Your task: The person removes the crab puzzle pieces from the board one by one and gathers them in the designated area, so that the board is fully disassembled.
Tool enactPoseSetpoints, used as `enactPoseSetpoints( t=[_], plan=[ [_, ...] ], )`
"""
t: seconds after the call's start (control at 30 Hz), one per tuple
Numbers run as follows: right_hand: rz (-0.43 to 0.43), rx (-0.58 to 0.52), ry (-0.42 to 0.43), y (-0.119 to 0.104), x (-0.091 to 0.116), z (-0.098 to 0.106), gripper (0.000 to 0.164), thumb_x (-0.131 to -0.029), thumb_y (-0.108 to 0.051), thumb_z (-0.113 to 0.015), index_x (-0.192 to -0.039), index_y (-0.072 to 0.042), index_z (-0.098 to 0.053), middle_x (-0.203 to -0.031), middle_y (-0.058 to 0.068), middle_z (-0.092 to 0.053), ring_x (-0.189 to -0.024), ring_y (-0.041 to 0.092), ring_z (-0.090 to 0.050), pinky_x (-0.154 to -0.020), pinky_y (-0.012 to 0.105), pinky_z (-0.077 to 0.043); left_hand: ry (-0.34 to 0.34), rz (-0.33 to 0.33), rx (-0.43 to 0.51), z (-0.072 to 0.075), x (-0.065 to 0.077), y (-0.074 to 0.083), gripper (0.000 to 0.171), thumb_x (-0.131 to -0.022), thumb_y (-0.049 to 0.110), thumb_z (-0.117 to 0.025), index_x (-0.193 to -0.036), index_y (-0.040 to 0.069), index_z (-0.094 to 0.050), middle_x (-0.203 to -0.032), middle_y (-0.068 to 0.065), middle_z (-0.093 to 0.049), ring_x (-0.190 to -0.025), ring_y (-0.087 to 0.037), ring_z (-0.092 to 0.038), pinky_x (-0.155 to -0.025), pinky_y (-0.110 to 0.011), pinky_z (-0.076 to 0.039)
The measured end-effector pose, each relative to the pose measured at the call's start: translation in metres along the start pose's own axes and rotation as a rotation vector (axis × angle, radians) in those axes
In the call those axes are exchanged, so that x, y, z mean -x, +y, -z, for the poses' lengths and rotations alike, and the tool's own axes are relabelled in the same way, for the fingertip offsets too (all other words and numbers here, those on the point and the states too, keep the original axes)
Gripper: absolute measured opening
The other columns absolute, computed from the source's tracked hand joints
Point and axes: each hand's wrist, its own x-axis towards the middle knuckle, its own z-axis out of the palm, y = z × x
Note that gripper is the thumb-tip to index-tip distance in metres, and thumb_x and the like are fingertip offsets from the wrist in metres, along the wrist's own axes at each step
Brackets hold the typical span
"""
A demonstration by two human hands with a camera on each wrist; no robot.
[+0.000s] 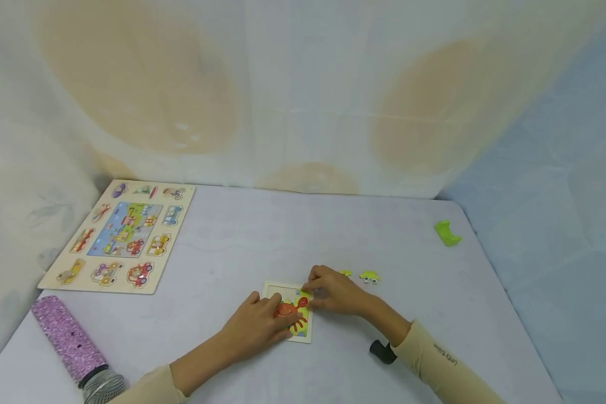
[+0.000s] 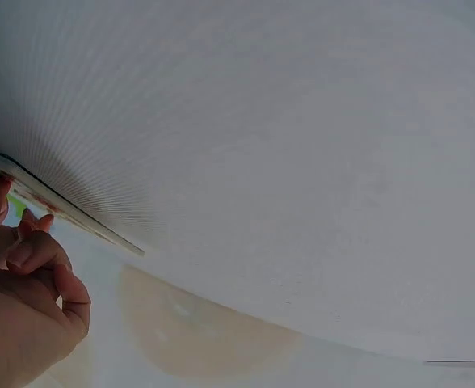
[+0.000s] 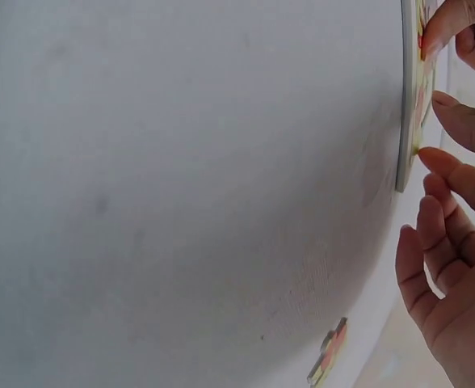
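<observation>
A small square wooden puzzle with a red crab picture lies on the table in the head view. My left hand rests on its left and lower part, its fingertips touching the crab. At the upper right corner, my right hand touches the face with its index finger, and its thumb is close to the crab's claw. In the right wrist view the other fingers of my right hand bend loosely beside the board. The left wrist view shows the fingers of my left hand at the board's edge.
Two yellow puzzle pieces lie just past my right hand, one with eyes, one partly hidden. A green object sits at the far right. A black object is near my right sleeve. Leftward are a vehicle puzzle board and a glittery pink microphone.
</observation>
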Motion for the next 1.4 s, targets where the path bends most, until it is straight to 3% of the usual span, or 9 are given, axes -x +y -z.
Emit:
enactPoseSetpoints(
  t=[0.17,0.47,0.7,0.87,1.1,1.33,1.4],
  plan=[
    [-0.024,-0.030,0.021,-0.004,-0.001,-0.003,0.038,-0.082,-0.019,-0.082,-0.116,-0.005,-0.074,-0.097,-0.002,-0.055,-0.091,0.012,-0.049,-0.082,0.024,-0.045,-0.009,0.005,-0.011,0.001,0.000,-0.001,0.034,-0.093,0.052,-0.063,-0.125,0.042,-0.067,-0.086,0.003,-0.051,-0.069,-0.011,-0.045,-0.070,-0.030,-0.027],
    [-0.019,0.231,0.040,-0.019,-0.001,-0.008,0.036,-0.084,-0.028,-0.079,-0.116,-0.010,-0.074,-0.102,-0.002,-0.055,-0.095,0.013,-0.047,-0.082,0.030,-0.042,-0.065,0.009,0.023,0.001,0.000,-0.004,0.039,-0.095,0.052,-0.059,-0.133,0.042,-0.062,-0.085,0.004,-0.053,-0.066,-0.010,-0.042,-0.068,-0.027,-0.020],
    [-0.031,0.302,0.019,-0.028,-0.001,-0.008,0.035,-0.087,-0.030,-0.076,-0.115,-0.009,-0.073,-0.105,0.000,-0.054,-0.098,0.015,-0.048,-0.081,0.032,-0.039,-0.097,0.028,0.031,0.001,-0.001,-0.005,0.040,-0.094,0.054,-0.059,-0.133,0.045,-0.061,-0.085,0.004,-0.051,-0.062,-0.011,-0.036,-0.067,-0.028,-0.022],
    [-0.046,0.207,-0.007,-0.021,-0.007,-0.005,0.033,-0.085,-0.029,-0.078,-0.111,-0.009,-0.072,-0.102,-0.002,-0.055,-0.092,0.012,-0.049,-0.079,0.029,-0.041,-0.065,0.018,0.024,0.000,-0.003,-0.006,0.040,-0.092,0.057,-0.059,-0.130,0.046,-0.062,-0.080,0.004,-0.046,-0.059,-0.011,-0.032,-0.067,-0.029,-0.021],
    [-0.099,-0.105,-0.071,-0.003,-0.022,-0.002,0.016,-0.087,-0.018,-0.077,-0.096,-0.010,-0.067,-0.092,-0.001,-0.053,-0.087,0.012,-0.046,-0.080,0.026,-0.042,-0.017,-0.012,0.018,-0.003,-0.003,-0.006,0.039,-0.090,0.059,-0.060,-0.127,0.045,-0.065,-0.080,0.005,-0.048,-0.061,-0.011,-0.037,-0.067,-0.028,-0.020],
    [0.011,-0.222,-0.022,0.001,-0.024,0.002,0.010,-0.087,-0.010,-0.074,-0.091,-0.008,-0.065,-0.091,0.000,-0.058,-0.090,0.013,-0.048,-0.084,0.027,-0.043,0.005,-0.029,0.012,-0.003,-0.002,-0.007,0.040,-0.089,0.059,-0.062,-0.127,0.045,-0.066,-0.081,0.005,-0.048,-0.063,-0.010,-0.037,-0.066,-0.028,-0.018],
    [0.002,-0.243,-0.016,0.001,-0.024,0.002,0.010,-0.086,-0.010,-0.074,-0.090,-0.009,-0.065,-0.092,0.000,-0.060,-0.092,0.014,-0.047,-0.084,0.028,-0.040,0.004,-0.027,0.013,-0.003,-0.002,-0.008,0.040,-0.089,0.059,-0.062,-0.127,0.044,-0.066,-0.081,0.005,-0.049,-0.063,-0.010,-0.038,-0.066,-0.028,-0.018]
  ],
)
